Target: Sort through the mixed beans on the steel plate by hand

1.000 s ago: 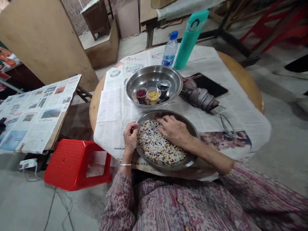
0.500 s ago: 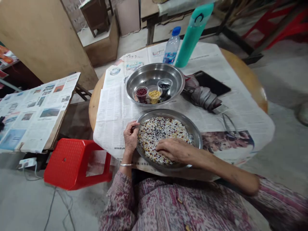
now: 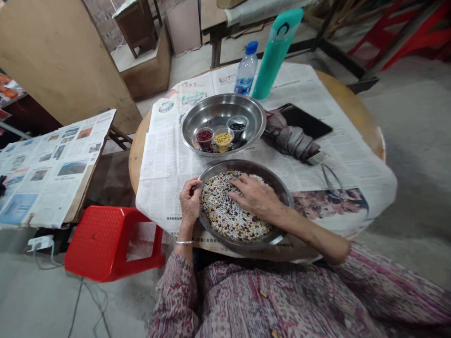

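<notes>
Right hand: the right hand (image 3: 254, 197) lies open and palm down on the grains, fingers spread and pressing lightly, gripping nothing.

Left hand: the left hand (image 3: 190, 202) sits at the near left of the plate, its curled fingers (image 3: 196, 187) drawn together at the rim; whether they pinch a grain is too small to tell.

Main thing: the mixed grains (image 3: 225, 211), white with red, dark and yellow specks, spread in one even layer across the shallow steel plate (image 3: 280, 190), lower centre of the frame. The plate sits at the table's near edge, within easy reach of both hands.

Behind it: one wide steel basin (image 3: 223, 101) holds three small clear cups, of red beans (image 3: 205, 136), yellow grains (image 3: 223, 139) and black beans (image 3: 237, 126), kept together in one place.

Right of the plate: one folded grey umbrella (image 3: 289, 141), one dark flat tablet (image 3: 305, 119) and one thin metal tool (image 3: 331, 180), all set clear of the hands.

Top: one water bottle (image 3: 245, 68) and one teal flask (image 3: 273, 56) stand at the far edge.

Table: newspaper (image 3: 165, 155) covers the round wooden table (image 3: 352, 101), apparently to catch strays.

Lower left: one red plastic stool (image 3: 105, 244).
</notes>
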A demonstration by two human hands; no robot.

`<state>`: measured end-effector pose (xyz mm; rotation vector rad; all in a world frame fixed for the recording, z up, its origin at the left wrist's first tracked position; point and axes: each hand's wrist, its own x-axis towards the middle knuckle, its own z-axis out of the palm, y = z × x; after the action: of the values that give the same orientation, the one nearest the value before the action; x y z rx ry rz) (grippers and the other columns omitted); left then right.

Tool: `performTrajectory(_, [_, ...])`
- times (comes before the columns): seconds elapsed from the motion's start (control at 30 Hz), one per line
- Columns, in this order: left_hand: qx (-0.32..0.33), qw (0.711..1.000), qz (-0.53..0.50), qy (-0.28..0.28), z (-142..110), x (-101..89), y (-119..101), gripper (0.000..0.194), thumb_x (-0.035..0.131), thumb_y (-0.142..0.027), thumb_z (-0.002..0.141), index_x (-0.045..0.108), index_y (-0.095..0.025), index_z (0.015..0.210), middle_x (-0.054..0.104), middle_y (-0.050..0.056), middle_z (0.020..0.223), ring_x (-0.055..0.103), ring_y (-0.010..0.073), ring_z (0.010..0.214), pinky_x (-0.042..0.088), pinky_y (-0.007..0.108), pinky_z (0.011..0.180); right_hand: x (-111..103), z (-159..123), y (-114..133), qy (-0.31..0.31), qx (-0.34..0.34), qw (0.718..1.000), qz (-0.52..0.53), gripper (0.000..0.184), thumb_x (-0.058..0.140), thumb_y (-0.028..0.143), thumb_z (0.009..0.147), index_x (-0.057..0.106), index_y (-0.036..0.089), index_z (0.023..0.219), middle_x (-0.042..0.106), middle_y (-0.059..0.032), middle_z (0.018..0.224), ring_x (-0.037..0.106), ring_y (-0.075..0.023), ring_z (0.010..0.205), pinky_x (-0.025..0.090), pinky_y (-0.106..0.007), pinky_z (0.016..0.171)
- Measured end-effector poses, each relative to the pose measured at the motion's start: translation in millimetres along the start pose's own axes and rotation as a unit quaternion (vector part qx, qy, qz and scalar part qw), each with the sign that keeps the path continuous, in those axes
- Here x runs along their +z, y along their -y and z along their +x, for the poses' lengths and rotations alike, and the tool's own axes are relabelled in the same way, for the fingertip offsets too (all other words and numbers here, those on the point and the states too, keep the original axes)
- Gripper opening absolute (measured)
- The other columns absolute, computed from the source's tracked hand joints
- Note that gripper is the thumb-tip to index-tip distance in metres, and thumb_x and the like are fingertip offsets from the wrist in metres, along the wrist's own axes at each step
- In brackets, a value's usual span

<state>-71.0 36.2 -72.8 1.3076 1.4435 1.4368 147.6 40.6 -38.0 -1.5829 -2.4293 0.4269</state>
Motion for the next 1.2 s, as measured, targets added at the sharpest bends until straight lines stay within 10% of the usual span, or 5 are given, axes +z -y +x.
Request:
performTrajectory(0.23, [-0.007, 1.0, 0.0, -0.001, 0, -0.1, -1, 0.017, 0.059, -0.017, 0.08, 0.072, -0.019, 0.09, 0.072, 0.005, 0.107, 0.065, 0.0204, 0.106, 0.049, 0.032, 0.099, 13, -4, 38, 0.104, -0.108, 0.987, 0.05, 0.021, 0.05, 0.011, 0.092, 0.068, 0.019, 0.101, 0.068, -0.0093, 0.105, 0.064, -0.0191, 0.089, 0.046, -0.029, 0.076])
performTrajectory(0.5, [0.007, 1.0, -0.003, 0.008, -1, 0.6, 0, 0.018, 0.06, -0.016, 0.082, 0.072, -0.019, 0.094, 0.072, 0.004, 0.108, 0.065, 0.0196, 0.105, 0.048, 0.031, 0.097, 5, -38, 16, 0.196, -0.238, 0.945, 0.113, 0.023, 0.05, 0.01, 0.093, 0.07, 0.021, 0.092, 0.068, -0.0053, 0.094, 0.061, -0.0174, 0.086, 0.042, -0.028, 0.074])
performTrajectory(0.97, [0.013, 1.0, 0.011, 0.006, -1, 0.4, 2, 0.018, 0.059, -0.017, 0.083, 0.072, -0.019, 0.094, 0.072, 0.005, 0.109, 0.066, 0.0193, 0.105, 0.049, 0.031, 0.098, 10, 10, 16, -0.014, -0.115, 0.992, 0.049, 0.021, 0.066, 0.026, 0.091, 0.066, 0.021, 0.112, 0.064, -0.011, 0.112, 0.058, -0.0269, 0.109, 0.05, -0.035, 0.084])
performTrajectory(1.2, [0.008, 1.0, 0.002, 0.012, -1, -1.1, 1, 0.019, 0.059, -0.017, 0.082, 0.072, -0.019, 0.095, 0.072, 0.005, 0.112, 0.065, 0.0197, 0.109, 0.048, 0.032, 0.101, 22, 17, 42, 0.08, -0.204, 0.974, 0.056, 0.019, 0.055, 0.007, 0.088, 0.068, 0.018, 0.096, 0.065, -0.0076, 0.099, 0.06, -0.0186, 0.091, 0.047, -0.03, 0.079])
